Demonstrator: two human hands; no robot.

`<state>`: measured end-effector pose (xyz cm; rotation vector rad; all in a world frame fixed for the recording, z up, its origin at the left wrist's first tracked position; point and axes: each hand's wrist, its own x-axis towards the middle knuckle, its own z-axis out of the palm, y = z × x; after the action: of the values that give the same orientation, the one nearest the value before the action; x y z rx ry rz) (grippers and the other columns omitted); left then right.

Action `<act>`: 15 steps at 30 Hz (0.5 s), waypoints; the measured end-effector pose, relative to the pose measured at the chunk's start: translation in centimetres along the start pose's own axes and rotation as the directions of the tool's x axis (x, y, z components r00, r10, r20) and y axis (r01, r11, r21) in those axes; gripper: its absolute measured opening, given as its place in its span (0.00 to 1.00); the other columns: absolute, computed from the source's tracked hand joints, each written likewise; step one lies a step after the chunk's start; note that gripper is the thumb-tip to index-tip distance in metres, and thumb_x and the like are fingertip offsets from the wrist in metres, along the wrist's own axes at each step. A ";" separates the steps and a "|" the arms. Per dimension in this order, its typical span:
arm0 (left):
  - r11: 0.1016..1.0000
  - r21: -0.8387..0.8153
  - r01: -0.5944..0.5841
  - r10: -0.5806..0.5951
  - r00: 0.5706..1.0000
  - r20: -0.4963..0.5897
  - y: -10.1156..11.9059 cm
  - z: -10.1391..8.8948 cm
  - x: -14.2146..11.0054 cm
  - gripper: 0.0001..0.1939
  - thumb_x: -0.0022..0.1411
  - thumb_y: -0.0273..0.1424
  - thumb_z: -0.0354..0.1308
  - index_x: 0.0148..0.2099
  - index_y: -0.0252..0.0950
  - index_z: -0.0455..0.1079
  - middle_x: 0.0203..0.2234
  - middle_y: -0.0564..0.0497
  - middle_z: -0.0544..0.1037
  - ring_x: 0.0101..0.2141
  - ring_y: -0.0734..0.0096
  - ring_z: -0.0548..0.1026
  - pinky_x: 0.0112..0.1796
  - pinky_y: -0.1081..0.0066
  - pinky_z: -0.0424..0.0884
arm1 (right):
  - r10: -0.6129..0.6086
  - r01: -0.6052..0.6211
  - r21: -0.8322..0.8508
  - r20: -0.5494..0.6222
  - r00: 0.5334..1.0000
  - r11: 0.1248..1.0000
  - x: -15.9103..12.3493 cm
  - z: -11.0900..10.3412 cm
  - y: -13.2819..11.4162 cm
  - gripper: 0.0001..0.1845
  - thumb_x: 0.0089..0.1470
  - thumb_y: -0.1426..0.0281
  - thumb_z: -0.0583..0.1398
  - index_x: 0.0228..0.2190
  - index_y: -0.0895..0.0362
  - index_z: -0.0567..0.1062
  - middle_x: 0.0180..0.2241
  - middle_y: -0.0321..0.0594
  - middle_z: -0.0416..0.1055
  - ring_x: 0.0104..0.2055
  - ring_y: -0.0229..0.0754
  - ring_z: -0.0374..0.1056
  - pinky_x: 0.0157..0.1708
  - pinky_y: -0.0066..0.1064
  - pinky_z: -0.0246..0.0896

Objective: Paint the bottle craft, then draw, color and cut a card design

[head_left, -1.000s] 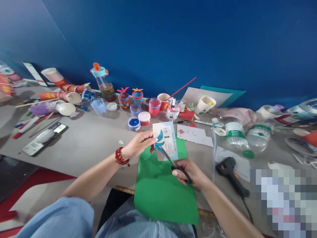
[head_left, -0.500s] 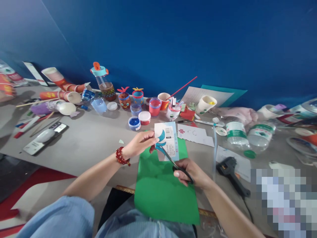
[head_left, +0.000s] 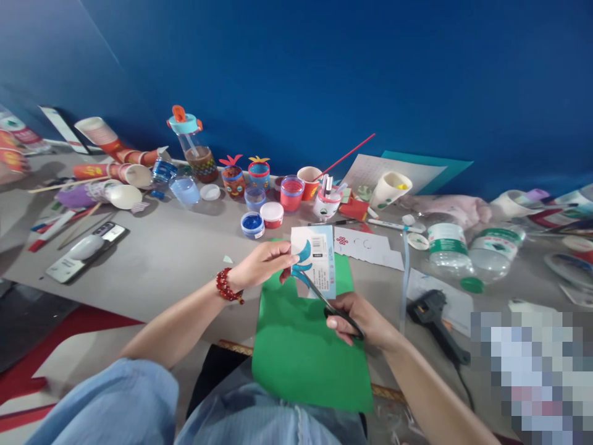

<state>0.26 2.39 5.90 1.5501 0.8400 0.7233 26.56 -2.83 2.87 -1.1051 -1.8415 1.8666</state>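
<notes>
My left hand (head_left: 264,264), with a red bead bracelet on the wrist, pinches a small blue paper cutout (head_left: 304,250) with curved, pointed lobes. My right hand (head_left: 356,318) is wrapped round the dark handles of a pair of scissors (head_left: 319,293). The blades reach up and left to the lower part of the cutout. Behind the cutout is a pale card (head_left: 327,266) with a barcode and print; whether it is held or lies on the table I cannot tell. Below both hands a green sheet (head_left: 310,364) hangs over the table's front edge.
Paint pots (head_left: 252,225), decorated cups (head_left: 233,181) and a straw bottle (head_left: 199,154) stand along the blue wall. A phone (head_left: 88,252) with a white mouse-shaped object lies left. To the right are a glue gun (head_left: 435,321), plastic bottles (head_left: 447,247) and white paper (head_left: 370,248).
The view has shifted slightly. My left hand still pinches the blue cutout, and the scissors in my right hand stay at its lower part, with little visible difference.
</notes>
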 end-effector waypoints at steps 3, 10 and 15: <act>1.000 -0.013 0.001 -0.001 1.000 0.013 0.1 0.0 0.0 0.18 0.68 0.42 0.53 0.30 0.35 0.61 0.20 0.55 0.71 0.21 0.77 0.71 0.24 0.76 0.63 | 0.001 -0.002 0.013 0.009 1.000 1.000 0.0 0.0 0.3 0.33 0.48 0.41 0.61 0.15 0.57 0.63 0.10 0.31 0.59 0.13 0.30 0.52 0.16 0.25 0.42; 1.000 0.005 -0.009 0.009 1.000 0.012 0.2 0.0 -0.1 0.17 0.68 0.40 0.52 0.30 0.34 0.61 0.20 0.55 0.71 0.21 0.78 0.70 0.24 0.76 0.61 | -0.003 0.003 0.001 -0.018 1.000 1.000 0.0 0.1 0.5 0.34 0.46 0.40 0.62 0.15 0.56 0.62 0.10 0.31 0.58 0.13 0.30 0.50 0.15 0.25 0.41; 1.000 -0.007 -0.012 0.012 1.000 0.023 0.2 0.0 -0.1 0.17 0.68 0.41 0.52 0.31 0.35 0.62 0.21 0.55 0.70 0.21 0.78 0.70 0.24 0.76 0.62 | -0.013 0.012 -0.016 -0.041 0.999 1.000 0.1 0.2 0.4 0.35 0.45 0.39 0.61 0.14 0.56 0.61 0.10 0.30 0.56 0.13 0.29 0.49 0.15 0.25 0.39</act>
<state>0.27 2.31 6.13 1.5560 0.8109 0.7146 26.49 -2.94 2.45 -1.1256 -1.8394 1.8121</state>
